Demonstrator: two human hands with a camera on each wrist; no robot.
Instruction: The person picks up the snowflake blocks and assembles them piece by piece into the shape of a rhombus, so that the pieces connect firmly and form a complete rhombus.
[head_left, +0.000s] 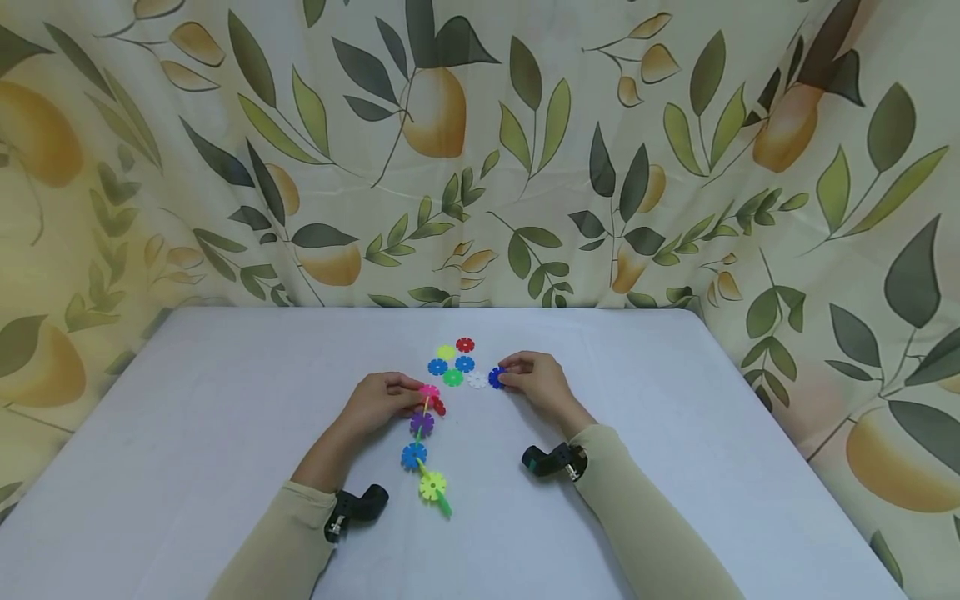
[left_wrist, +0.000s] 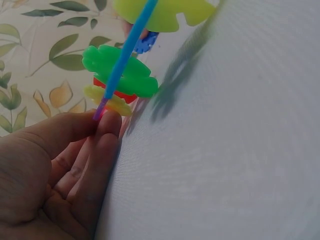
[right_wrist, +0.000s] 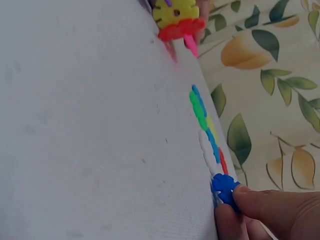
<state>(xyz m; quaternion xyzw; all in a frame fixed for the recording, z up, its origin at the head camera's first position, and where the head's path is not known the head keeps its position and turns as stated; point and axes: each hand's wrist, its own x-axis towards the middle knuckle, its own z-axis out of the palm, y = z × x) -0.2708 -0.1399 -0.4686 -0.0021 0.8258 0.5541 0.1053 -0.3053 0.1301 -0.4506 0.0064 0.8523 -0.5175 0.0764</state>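
Note:
In the head view, a chain of slotted plastic flower discs (head_left: 422,424) runs toward the front of the table. Pink, red, purple, blue, yellow and green pieces are joined in it. The left hand (head_left: 381,403) pinches the far end of this chain by the pink disc (head_left: 429,390). From the left wrist, thumb and fingertips show at the chain's end, with green and yellow discs beyond. To the right, the right hand (head_left: 542,382) pinches a dark blue disc (right_wrist: 225,190) between thumb and finger, at the edge of the loose discs.
Loose discs lie in a small group between and beyond the hands: a red disc (head_left: 465,344), a yellow disc (head_left: 446,352), a green disc (head_left: 453,377), a white disc (head_left: 477,380) and two blue ones. The white table (head_left: 225,450) ends at a leaf-patterned curtain (head_left: 465,208).

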